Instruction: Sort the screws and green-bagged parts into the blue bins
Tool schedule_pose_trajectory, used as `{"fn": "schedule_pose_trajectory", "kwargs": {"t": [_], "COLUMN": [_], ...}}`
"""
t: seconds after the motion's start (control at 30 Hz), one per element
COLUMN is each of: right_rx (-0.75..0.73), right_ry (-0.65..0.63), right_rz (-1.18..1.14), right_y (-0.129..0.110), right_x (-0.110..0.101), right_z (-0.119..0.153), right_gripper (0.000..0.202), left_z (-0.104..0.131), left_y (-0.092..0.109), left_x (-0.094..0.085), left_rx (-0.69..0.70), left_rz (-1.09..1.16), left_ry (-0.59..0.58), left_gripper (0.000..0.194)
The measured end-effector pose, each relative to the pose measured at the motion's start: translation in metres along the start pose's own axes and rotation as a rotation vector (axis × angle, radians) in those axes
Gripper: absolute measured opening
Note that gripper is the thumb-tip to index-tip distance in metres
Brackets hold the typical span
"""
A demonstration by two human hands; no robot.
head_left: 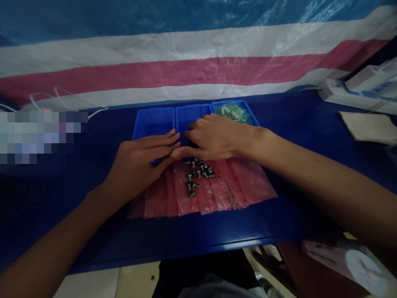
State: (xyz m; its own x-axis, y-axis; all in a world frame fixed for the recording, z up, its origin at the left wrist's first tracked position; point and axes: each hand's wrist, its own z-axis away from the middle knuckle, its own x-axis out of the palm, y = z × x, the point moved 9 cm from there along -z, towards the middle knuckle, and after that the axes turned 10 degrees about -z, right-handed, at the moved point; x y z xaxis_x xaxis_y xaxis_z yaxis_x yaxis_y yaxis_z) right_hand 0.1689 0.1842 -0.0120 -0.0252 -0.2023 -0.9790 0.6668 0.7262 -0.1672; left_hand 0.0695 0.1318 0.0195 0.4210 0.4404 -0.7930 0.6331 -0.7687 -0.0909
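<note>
Several dark metal screws (199, 174) lie in a loose pile on overlapping pink plastic bags (217, 188). Behind them stand three blue bins side by side: the left bin (156, 118) and the middle bin (192, 111) are partly covered by the hands, and the right bin (252, 118) holds a clear bag of small pale parts (231, 111). My left hand (141, 159) rests at the front of the left bin, fingers stretched out. My right hand (214, 134) reaches over the middle bin with its fingers curled down, fingertips hidden; its thumb meets my left hand.
A blue table (186, 240) carries everything. White cables (71, 103) lie at the back left beside a blurred patch. White power strips (344, 97) and a beige pad (366, 126) are on the right. A striped sheet (198, 72) hangs behind.
</note>
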Motion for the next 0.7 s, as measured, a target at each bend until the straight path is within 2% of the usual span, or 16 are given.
{"fn": "schedule_pose_trajectory", "kwargs": {"t": [0.13, 0.4, 0.7], "right_rx": [0.001, 0.058, 0.031], "right_ry": [0.054, -0.017, -0.036], "right_rz": [-0.037, -0.124, -0.170], "right_y": [-0.0007, 0.0051, 0.0022], "right_x": [-0.0046, 0.0016, 0.0026], "right_z": [0.0010, -0.0002, -0.0010], "right_gripper": [0.088, 0.095, 0.078], "left_z": [0.0004, 0.0022, 0.0011], "left_y": [0.0014, -0.0024, -0.0001], "left_x": [-0.0005, 0.0015, -0.0009], "left_rx": [0.014, -0.022, -0.004], "left_rz": [0.008, 0.030, 0.007], "left_ry": [0.015, 0.002, 0.015], "left_gripper": [0.011, 0.011, 0.010]}}
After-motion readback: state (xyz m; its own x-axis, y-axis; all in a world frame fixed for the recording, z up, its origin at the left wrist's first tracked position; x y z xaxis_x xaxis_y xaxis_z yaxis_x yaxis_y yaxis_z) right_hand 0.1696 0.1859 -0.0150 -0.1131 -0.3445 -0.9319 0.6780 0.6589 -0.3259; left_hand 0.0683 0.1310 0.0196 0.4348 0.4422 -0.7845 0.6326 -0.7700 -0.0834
